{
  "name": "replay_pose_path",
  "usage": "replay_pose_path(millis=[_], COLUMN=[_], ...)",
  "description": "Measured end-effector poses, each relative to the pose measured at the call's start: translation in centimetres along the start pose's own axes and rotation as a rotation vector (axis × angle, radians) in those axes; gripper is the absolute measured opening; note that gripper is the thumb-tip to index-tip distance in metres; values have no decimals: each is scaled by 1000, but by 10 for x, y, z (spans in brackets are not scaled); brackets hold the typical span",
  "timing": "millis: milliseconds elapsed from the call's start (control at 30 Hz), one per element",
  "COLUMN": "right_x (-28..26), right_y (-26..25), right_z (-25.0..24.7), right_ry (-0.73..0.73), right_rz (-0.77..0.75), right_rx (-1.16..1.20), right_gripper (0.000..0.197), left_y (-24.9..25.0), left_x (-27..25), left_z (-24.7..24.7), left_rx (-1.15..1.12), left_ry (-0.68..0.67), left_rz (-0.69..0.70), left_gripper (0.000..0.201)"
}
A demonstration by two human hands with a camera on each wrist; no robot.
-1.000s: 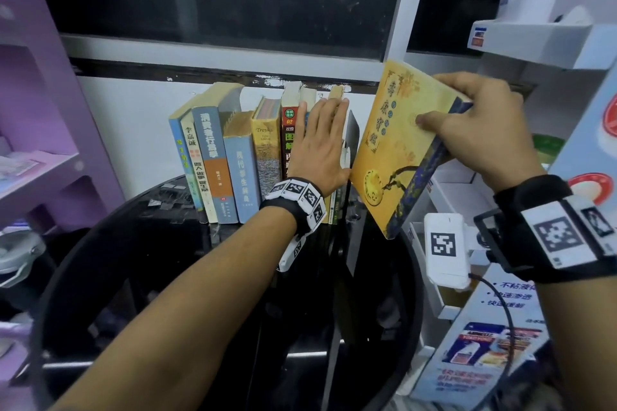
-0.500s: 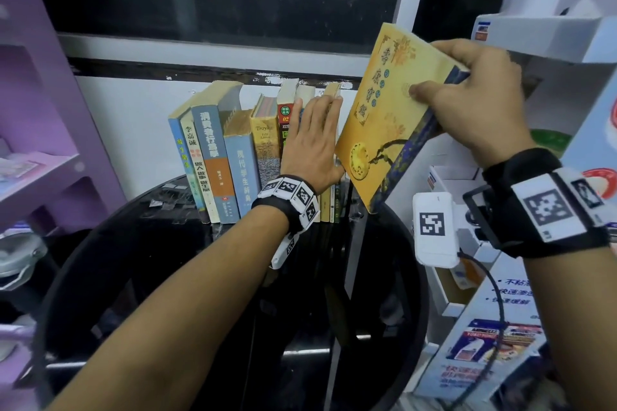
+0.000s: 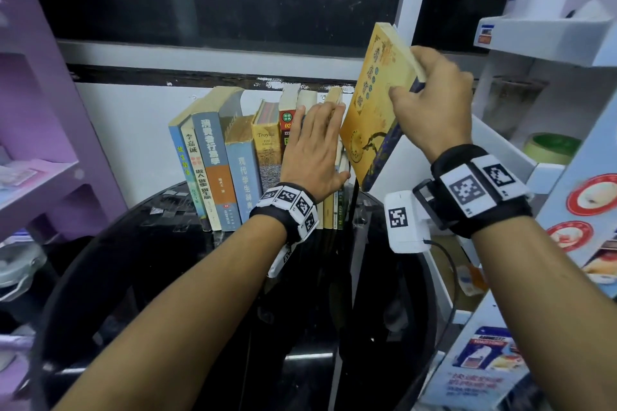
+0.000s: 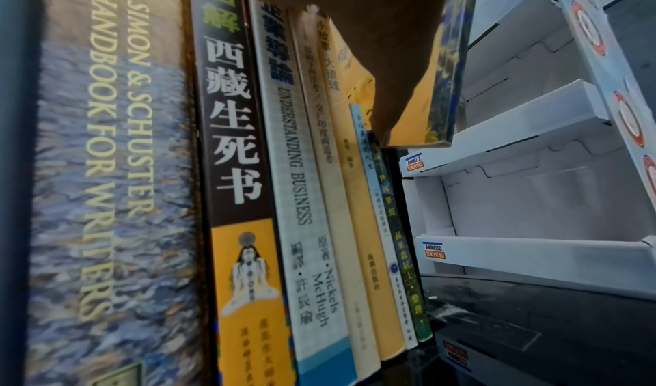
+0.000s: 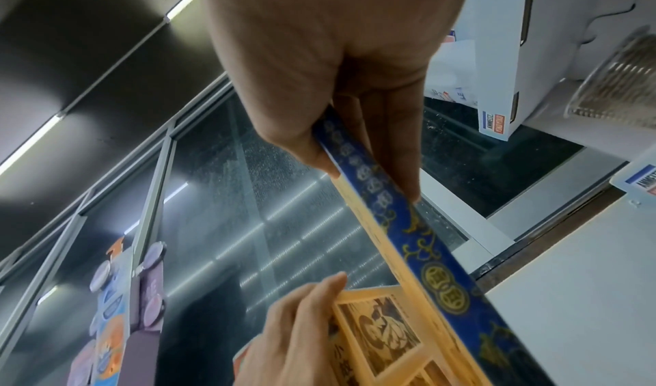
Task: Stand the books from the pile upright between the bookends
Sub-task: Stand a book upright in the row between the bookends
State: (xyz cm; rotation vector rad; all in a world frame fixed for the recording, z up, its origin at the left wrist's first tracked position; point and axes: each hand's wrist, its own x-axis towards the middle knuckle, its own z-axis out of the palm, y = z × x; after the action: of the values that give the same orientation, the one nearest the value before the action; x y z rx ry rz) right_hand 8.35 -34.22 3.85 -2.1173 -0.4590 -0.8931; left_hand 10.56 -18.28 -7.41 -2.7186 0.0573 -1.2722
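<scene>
Left hand (image 3: 314,150) flat, fingers straight, pressing forward, right hand (image 3: 430,103) raised, pinching grip

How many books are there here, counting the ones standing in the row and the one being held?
standing books: 11
yellow book held in the right hand: 1
Total: 12 books

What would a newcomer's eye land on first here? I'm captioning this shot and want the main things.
First, the yellow book held tilted in the air by the right hand, just right of the row of books. Next, the left hand lies flat against that row's right end, on a glossy black round table. White shelves stand at the far right.
</scene>
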Motion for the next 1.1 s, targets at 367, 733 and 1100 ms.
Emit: replay_pose_path(millis=[367, 733, 1100], right_x=[-4, -6, -11], right_y=[0, 2, 9], right_z=[24, 40, 58], right_ry=[75, -136, -259], right_rz=[65, 133, 129], right_rx=[-75, -82, -93], right_gripper=[53, 54, 51], left_y=[1, -3, -3], left_x=[-1, 0, 0], left_z=[1, -1, -1], left_rx=[-10, 11, -18], left_ry=[34, 21, 29], left_rz=[1, 9, 21], left_gripper=[109, 109, 108])
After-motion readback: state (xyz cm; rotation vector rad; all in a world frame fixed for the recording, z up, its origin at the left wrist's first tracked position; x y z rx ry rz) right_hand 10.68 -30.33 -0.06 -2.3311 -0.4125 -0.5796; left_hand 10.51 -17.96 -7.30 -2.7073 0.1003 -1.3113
